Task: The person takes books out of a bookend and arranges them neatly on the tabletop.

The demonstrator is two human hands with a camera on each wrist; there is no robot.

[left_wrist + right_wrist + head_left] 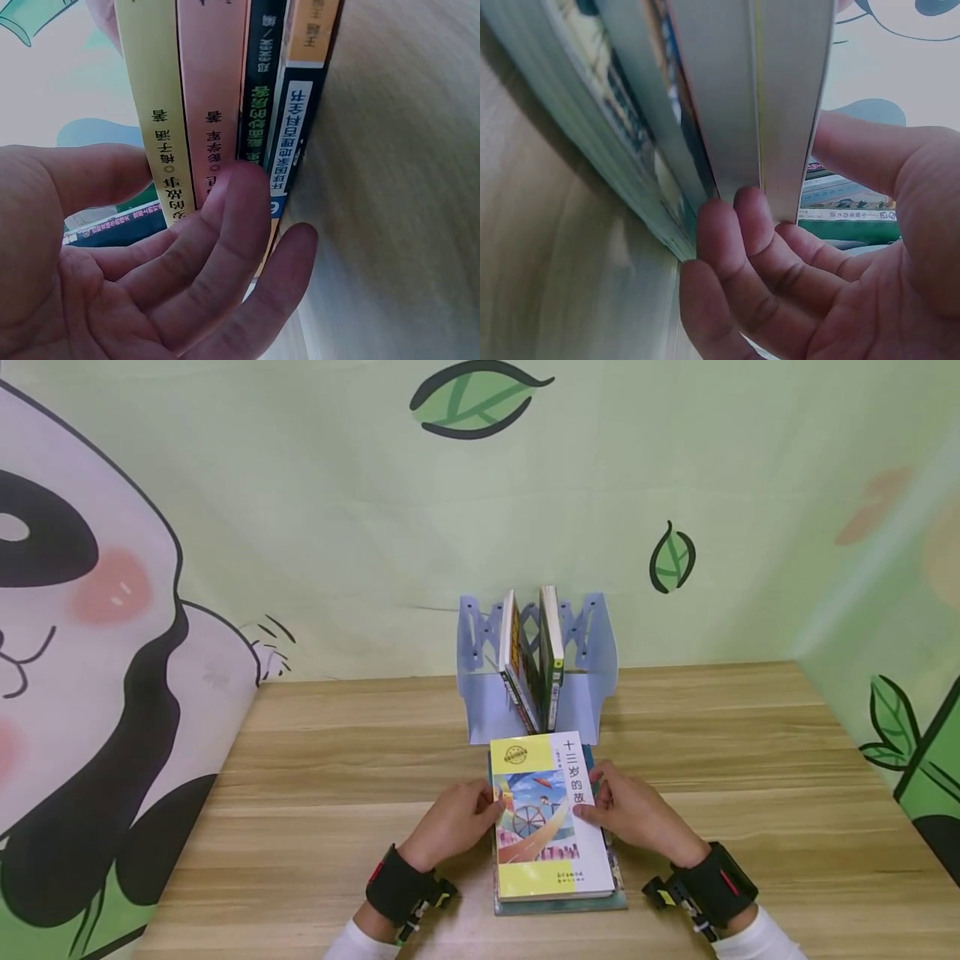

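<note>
A yellow-and-white paperback book (534, 877) with a picture on its cover lies on top of a stack of books. My left hand (450, 820) grips its left side, thumb on the cover edge and fingers along the spines. Opposite, my right hand (636, 808) holds the right side, its thumb on the cover and fingertips against the page edges (724, 97). In the left wrist view a pink spine (212, 82) lies below the yellow spine (154, 82), then a dark spine (259, 82) and one marked in orange and blue (291, 142).
Just behind the stack stands a pale blue book rack (480, 702). It holds a leaning book (517, 668) and a more upright book (553, 652). Both stand on the wooden table (337, 735), before a printed green wall (300, 527). A black band with a small camera circles each wrist.
</note>
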